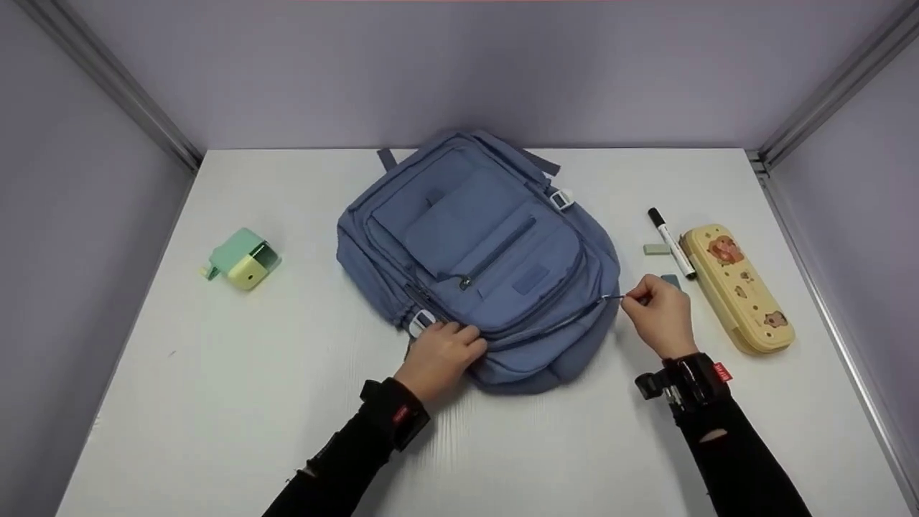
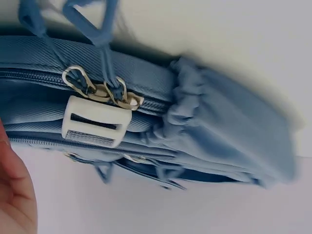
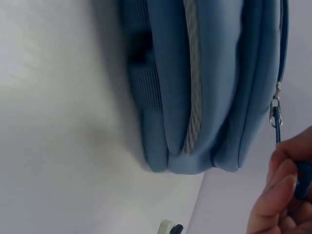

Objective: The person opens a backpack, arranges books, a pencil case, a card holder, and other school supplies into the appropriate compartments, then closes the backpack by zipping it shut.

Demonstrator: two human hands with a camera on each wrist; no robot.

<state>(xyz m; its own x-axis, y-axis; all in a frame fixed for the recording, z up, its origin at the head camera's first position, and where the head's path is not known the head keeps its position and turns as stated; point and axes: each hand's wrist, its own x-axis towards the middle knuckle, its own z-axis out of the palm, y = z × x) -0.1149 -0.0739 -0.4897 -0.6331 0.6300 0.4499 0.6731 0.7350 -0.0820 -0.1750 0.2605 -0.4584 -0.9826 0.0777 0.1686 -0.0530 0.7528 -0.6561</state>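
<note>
A blue backpack [image 1: 495, 244] lies tilted on the white table, its front pocket side up. My right hand [image 1: 659, 316] pinches the cord of a zipper pull [image 1: 612, 296] at the bag's right side. In the right wrist view, the cord runs taut from the metal slider [image 3: 276, 105] to my fingers [image 3: 275, 202]. With curled fingers, my left hand [image 1: 441, 357] grips the bag's near edge, beside a white strap buckle [image 1: 422, 323]. The left wrist view shows that buckle [image 2: 96, 122] and two zipper pulls, but only part of the hand [image 2: 17, 195].
A green and yellow pencil sharpener [image 1: 244, 260] stands at the left. To the right lie a yellow pencil case [image 1: 739, 291], a marker [image 1: 673, 244] and a small green block [image 1: 656, 249]. A dark teal piece [image 1: 670, 281] shows partly behind my right hand.
</note>
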